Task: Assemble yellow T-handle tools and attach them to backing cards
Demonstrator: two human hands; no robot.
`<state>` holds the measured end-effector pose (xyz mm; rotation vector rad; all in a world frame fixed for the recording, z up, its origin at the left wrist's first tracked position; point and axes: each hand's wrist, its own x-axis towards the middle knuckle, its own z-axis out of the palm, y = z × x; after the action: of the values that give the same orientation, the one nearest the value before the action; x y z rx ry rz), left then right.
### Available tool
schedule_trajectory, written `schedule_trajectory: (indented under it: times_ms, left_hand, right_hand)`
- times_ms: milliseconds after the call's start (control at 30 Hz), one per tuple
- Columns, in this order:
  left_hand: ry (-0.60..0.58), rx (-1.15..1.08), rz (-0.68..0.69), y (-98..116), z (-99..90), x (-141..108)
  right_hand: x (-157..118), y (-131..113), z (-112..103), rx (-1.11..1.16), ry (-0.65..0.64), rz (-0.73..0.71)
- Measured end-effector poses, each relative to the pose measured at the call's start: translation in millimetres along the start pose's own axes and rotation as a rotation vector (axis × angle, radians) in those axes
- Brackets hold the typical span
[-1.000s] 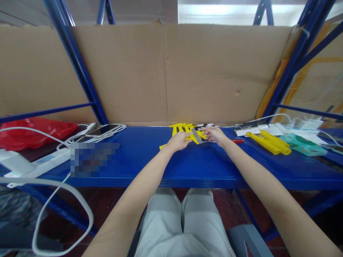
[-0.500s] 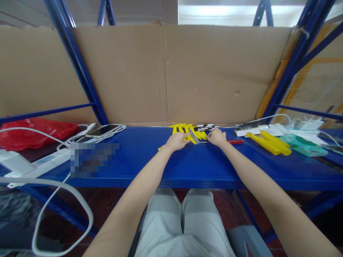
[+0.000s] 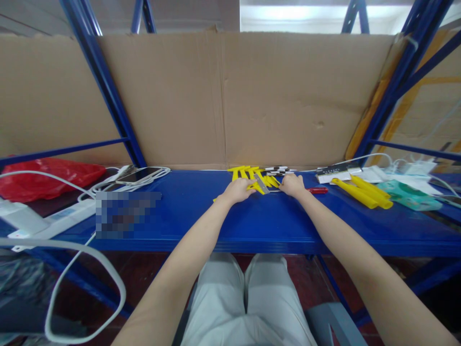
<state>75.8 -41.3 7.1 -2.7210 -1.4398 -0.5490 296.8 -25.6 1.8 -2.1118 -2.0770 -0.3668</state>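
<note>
My left hand point(image 3: 238, 190) is closed on a yellow scraper point(image 3: 256, 188) with a grey metal blade point(image 3: 261, 184) that points to the right. Just right of the blade, my right hand point(image 3: 291, 185) has its fingers drawn together beside small yellow pieces point(image 3: 271, 181); whatever it holds is too small to make out. Several yellow tools point(image 3: 245, 170) lie in a row behind my left hand. Black and white pieces point(image 3: 277, 169) rest behind my right hand, and a red tool point(image 3: 318, 191) lies to its right.
On the blue shelf point(image 3: 266, 221), yellow handles point(image 3: 362, 192), a black and white box point(image 3: 333, 173) and a green plastic bag point(image 3: 410, 194) lie right. Left are a red bag point(image 3: 50, 178), white cables point(image 3: 158, 174) and a power strip point(image 3: 68, 216). Cardboard point(image 3: 173, 101) stands behind.
The fingers of my right hand have shifted slightly at the small yellow pieces. My left hand and the scraper have barely moved.
</note>
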Motion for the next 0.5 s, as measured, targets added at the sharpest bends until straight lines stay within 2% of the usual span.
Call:
schedule_trajectory:
  times_ms: [300, 400, 500]
  left_hand:
    - [0.005, -0.022, 0.027, 2, -0.9, -1]
    - [0.013, -0.009, 0.028, 2, 0.3, 0]
    - [0.016, 0.000, 0.036, 1, 2.2, 1]
  right_hand:
    - [4, 11, 3, 0.108, 0.067, 0.103]
    - [6, 18, 3, 0.230, 0.186, 0.140]
    - [10, 26, 4, 0.386, 0.388, 0.145]
